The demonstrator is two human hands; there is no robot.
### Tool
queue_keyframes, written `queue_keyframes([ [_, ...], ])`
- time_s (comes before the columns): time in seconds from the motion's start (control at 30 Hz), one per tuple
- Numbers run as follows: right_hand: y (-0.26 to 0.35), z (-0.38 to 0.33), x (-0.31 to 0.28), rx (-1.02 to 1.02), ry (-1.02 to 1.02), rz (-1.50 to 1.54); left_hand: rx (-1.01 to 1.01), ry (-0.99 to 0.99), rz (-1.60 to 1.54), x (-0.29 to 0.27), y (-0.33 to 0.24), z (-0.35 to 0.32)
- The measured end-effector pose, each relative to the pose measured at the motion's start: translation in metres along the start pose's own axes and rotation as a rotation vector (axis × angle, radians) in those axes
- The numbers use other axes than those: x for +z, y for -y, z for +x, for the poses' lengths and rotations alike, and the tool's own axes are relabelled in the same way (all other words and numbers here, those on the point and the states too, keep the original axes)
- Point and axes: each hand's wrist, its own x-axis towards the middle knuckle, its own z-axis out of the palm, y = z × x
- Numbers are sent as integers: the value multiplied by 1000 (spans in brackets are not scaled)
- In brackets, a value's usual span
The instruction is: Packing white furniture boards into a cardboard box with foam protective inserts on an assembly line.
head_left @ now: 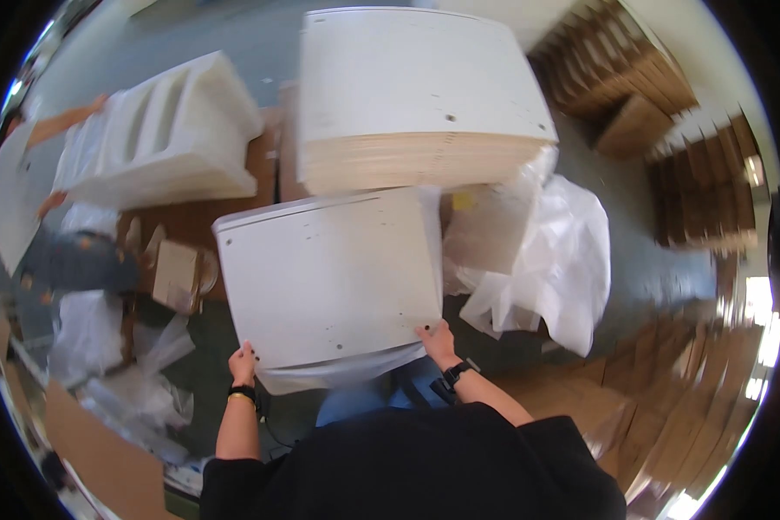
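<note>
A white panel (329, 269) with small drilled holes lies in front of me, its long near edge toward my body. Thin whitish wrapping (347, 371) shows from under that edge. At the near left corner, my left hand (243, 364) is closed on the panel with the thumb on top. My right hand (439, 343) grips the near right corner the same way. Most of the fingers are hidden below the board. Just beyond it rises a tall stack of white panels (416, 78) with pale wood-coloured edges.
Crumpled clear plastic (572, 251) hangs right of the stack. To the left, white foam sheets (165, 130) are piled on a brown surface, beside a co-worker holding a white board (16, 191). Flattened cardboard (615, 78) stands at the far right; more cardboard (667, 407) lies near right.
</note>
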Motion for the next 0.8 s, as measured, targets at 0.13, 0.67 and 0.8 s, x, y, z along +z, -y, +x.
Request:
queue_keyframes([
  [0.13,6,5,-5,-22,-18,87,-29,70,-307,-21,24,4],
  [0.67,-118,187,-139,271,-656,694,638,-172,297,26,-97,-81],
  [0.8,-84,136,-150,-1,-572,466,852,303,144,111,-176,-167],
])
